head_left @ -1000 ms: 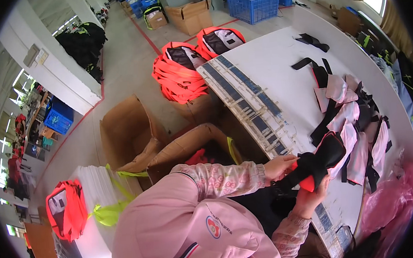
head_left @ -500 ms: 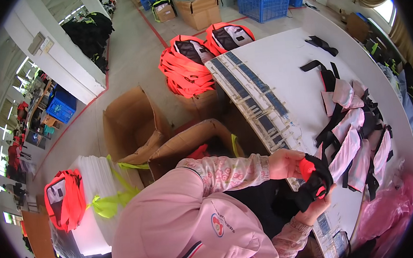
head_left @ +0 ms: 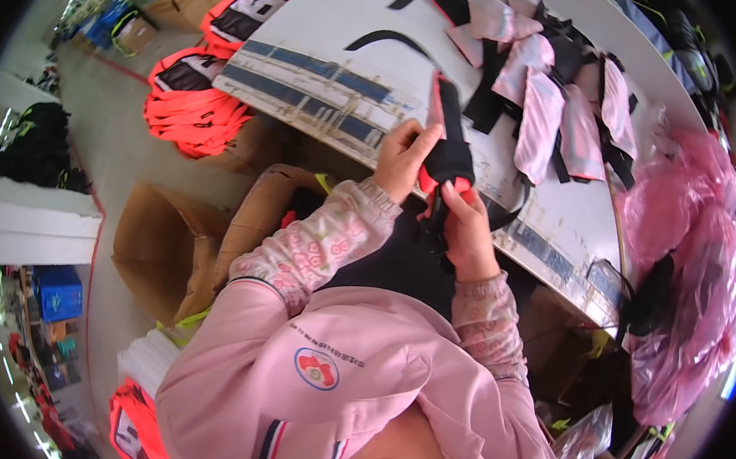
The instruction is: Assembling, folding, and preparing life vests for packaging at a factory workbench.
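Observation:
A padded black and coral-red strap piece is held up in front of me at the table's near edge. My left hand pinches its left side, thumb on top. Lower down, my right hand grips the black end with the thumb on the red part. Thin black webbing curves over the white table beyond the piece. Just right of my hands lies a heap of similar strap pieces, pinkish-white and black. Parts of the held piece are hidden behind my fingers.
Coral-red backpacks are stacked beyond the table's left end. Open cardboard boxes stand on the floor to my left. Pink plastic bags hang at the right. Another coral-red bag sits at lower left.
My view has turned toward the right. The bunched strap piece is now straightened, its far end pointing away from me. My left hand has shifted onto its side, and both hands still grip it.

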{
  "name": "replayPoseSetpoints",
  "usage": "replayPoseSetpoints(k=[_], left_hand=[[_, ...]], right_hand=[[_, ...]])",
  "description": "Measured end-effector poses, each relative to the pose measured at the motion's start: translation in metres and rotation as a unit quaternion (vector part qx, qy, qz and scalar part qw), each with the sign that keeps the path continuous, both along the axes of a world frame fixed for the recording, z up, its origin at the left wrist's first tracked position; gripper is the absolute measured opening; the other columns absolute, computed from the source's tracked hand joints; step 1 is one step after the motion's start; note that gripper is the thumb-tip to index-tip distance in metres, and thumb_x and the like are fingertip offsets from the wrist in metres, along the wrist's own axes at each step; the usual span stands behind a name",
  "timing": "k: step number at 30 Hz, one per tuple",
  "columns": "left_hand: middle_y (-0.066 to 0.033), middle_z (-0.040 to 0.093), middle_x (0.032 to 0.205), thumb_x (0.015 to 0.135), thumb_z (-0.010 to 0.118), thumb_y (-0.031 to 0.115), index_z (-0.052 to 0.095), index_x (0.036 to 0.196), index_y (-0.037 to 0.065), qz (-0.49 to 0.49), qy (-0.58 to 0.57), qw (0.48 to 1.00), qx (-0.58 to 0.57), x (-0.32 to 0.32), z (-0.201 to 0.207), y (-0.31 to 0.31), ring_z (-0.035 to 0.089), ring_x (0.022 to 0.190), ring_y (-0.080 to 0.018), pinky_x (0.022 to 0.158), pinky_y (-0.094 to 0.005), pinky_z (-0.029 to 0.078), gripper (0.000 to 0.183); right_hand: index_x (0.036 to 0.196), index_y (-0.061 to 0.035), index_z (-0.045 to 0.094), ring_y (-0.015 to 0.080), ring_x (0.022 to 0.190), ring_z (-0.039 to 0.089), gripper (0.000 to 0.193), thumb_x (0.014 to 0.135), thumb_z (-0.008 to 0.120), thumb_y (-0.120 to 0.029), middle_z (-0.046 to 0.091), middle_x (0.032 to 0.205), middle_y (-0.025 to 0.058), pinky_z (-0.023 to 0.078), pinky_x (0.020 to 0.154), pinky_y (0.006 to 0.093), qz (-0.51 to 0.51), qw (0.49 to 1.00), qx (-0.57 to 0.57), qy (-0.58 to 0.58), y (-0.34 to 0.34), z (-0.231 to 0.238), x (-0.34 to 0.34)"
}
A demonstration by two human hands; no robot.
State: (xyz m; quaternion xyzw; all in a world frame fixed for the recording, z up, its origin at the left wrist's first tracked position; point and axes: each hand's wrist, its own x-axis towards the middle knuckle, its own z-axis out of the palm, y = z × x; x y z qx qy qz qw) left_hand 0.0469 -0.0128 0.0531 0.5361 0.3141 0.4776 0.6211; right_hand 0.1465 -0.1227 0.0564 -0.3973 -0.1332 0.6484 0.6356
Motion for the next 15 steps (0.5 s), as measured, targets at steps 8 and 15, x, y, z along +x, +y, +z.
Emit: replayPoseSetpoints(k=[8,15], left_hand=[[-0.0133,0.06,0.081,0.082,0.064,0.023,0.066,0.087,0.007,-0.113,0.32,0.864,0.372,-0.011,-0.006,0.024,0.058,0.08,-0.0312,0.07,-0.0402,0.046,0.017],[-0.0177,0.061,0.081,0.084,0.061,0.024,0.058,0.089,0.002,-0.087,0.247,0.947,0.187,0.007,-0.044,0.007,0.06,0.079,-0.0341,0.068,-0.0396,0.046,0.023]], right_hand=[[0.131,0.0043,0.027,0.0156,0.095,0.053,0.06,0.085,0.064,-0.006,0.052,0.108,0.0121,0.043,0.084,0.0282,-0.116,0.901,0.102,-0.407,-0.001,-0.024,-0.013],[0.129,0.0033,0.033,0.0312,0.075,0.06,0.058,0.084,0.065,-0.013,0.06,0.088,0.0223,0.046,0.068,0.0386,-0.06,0.78,0.063,-0.619,-0.005,-0.018,-0.01]])
